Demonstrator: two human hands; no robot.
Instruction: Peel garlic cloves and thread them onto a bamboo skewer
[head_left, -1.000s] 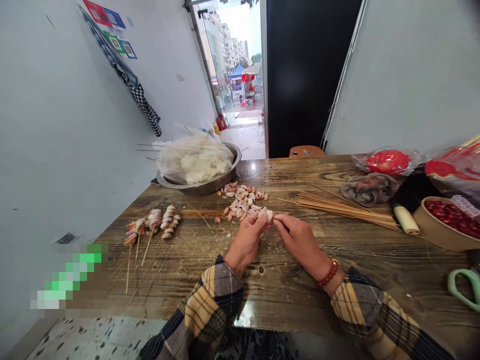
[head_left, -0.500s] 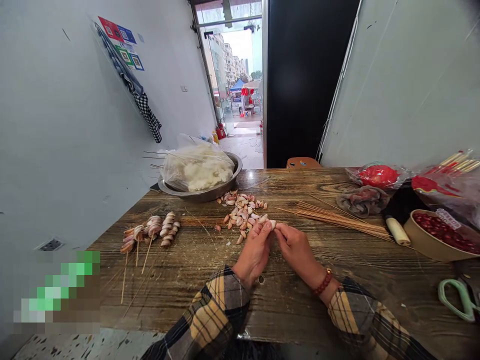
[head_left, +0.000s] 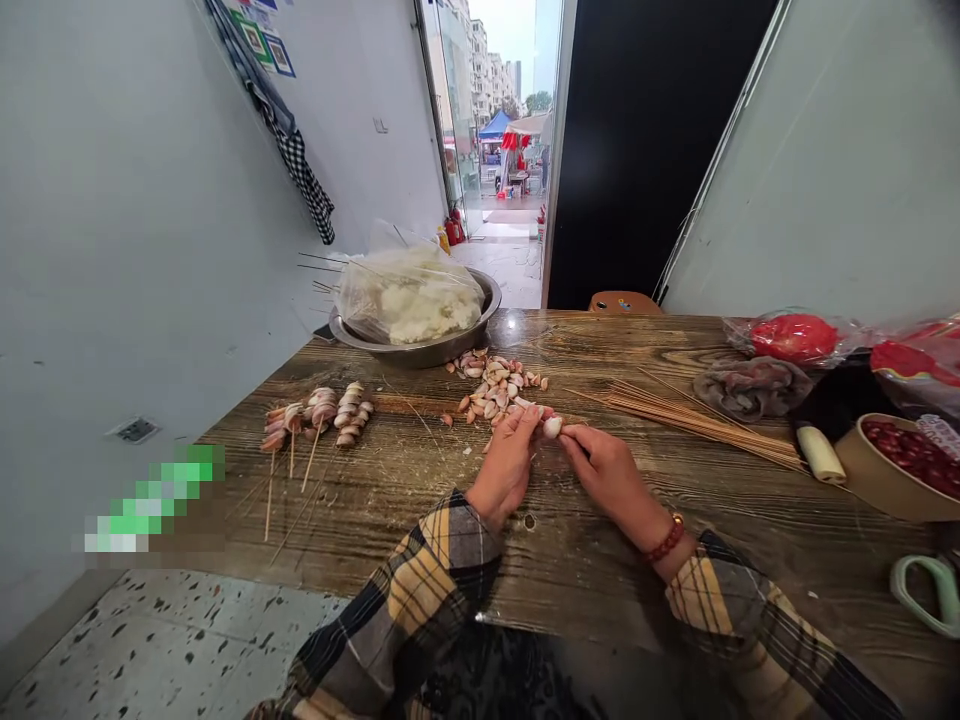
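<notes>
Garlic cloves lie heaped at mid-frame on the wooden counter. Left of centre, just above them, stands a metal bowl. Below the heap, the left hand and right hand are nearly together; the right pinches a white clove; what the left grips I cannot tell.

Carries, on worn brown boards of a wooden table, a metal basin at the far left, loose garlic cloves just before it, and garlic skewers nearer the left edge. Holds, to the right, thin wooden sticks, a crumpled grey rag, a bowl of red pieces and a pale green handle.
</notes>
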